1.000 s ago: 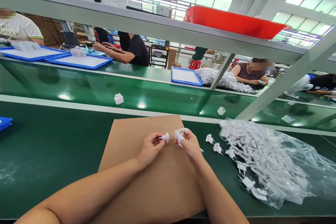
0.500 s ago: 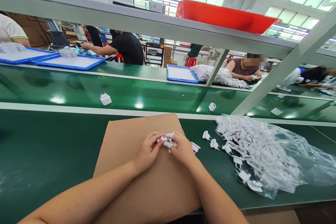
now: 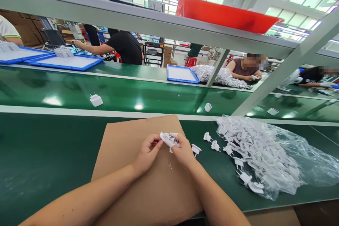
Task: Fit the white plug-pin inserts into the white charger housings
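Above the brown cardboard sheet (image 3: 124,180), my right hand (image 3: 184,150) is closed on a white plug piece (image 3: 173,140); bits of metal show between the fingers. White coverings appear to wrap the right thumb and forefinger. My left hand (image 3: 147,153) meets it from the left, thumb and fingers pinched together at the tips of the right fingers. What the left pinch holds, if anything, is hidden. Just right of my right hand lies a loose white two-pin plug piece (image 3: 196,149). More of them, such as a plug piece (image 3: 207,136), lie near the bag.
A clear plastic bag (image 3: 315,162) spills many white plug pieces at right. White charger housings, one a cube with pins (image 3: 96,100), sit on the green conveyor belt (image 3: 127,95). A slanted metal post (image 3: 280,67) and a shelf with a red tray (image 3: 222,16) stand ahead. Co-workers sit beyond.
My left fingertips have drawn slightly left and down from the plug piece, while the right hand has turned it. The chargers on the belt have shifted left.
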### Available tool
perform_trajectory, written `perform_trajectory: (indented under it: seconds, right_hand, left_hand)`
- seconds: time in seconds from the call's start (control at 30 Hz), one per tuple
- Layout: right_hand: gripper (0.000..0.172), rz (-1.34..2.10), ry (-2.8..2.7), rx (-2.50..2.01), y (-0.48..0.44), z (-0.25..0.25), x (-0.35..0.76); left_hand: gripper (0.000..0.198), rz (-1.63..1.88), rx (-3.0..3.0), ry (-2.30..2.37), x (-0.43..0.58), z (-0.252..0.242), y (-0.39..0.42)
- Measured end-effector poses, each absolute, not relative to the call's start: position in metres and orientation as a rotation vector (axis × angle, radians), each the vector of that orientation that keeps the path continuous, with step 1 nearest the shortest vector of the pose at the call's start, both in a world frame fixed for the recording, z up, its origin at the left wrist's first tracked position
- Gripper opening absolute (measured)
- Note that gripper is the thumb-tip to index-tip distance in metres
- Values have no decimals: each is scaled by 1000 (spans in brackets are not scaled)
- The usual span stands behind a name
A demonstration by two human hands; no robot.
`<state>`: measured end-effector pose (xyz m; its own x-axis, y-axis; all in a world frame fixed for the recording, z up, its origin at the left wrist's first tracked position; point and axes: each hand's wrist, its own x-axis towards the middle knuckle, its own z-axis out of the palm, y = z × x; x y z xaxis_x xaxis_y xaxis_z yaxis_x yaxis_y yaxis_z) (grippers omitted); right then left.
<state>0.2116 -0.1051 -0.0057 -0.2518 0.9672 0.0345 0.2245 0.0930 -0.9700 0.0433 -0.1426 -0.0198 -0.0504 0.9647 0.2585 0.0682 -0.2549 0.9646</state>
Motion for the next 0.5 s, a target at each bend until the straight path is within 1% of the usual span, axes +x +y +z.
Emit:
perform_trajectory:
  seconds: [0.13, 0.33, 0.5]
  right_hand:
    - [36, 1296, -1541, -1223, -102, -9, 212]
    - [34, 1571, -1226, -1185, -103, -3, 206]
    - [34, 1607, -1180, -1203, -106, 7, 204]
  left_hand:
    - [27, 1426, 1469, 1176, 43, -17, -143]
    - [25, 1468, 1429, 1197, 43, -19, -143]
    - [24, 1480, 1394, 1235, 42, -23, -142]
